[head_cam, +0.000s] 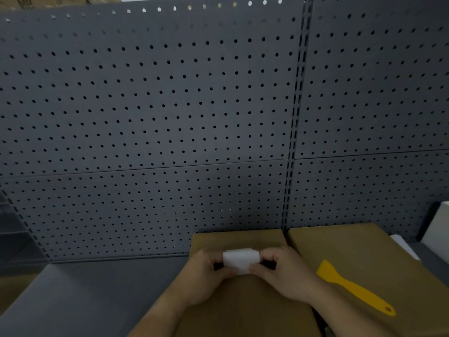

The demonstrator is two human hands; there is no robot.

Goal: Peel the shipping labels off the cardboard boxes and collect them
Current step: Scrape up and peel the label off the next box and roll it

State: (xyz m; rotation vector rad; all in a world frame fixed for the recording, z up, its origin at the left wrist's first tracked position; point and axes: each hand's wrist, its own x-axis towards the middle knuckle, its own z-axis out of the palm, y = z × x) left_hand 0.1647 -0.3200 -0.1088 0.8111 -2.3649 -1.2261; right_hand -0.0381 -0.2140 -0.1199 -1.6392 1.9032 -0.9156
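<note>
The white label (240, 260) is pinched at both ends by the left hand (206, 276) and right hand (286, 273) above the cardboard box (243, 310); adhesive faces are best kept apart.

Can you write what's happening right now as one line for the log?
left hand: pinches white label | right hand: pinches same label | label: held over left cardboard box | yellow scraper: lying on right cardboard box
</note>
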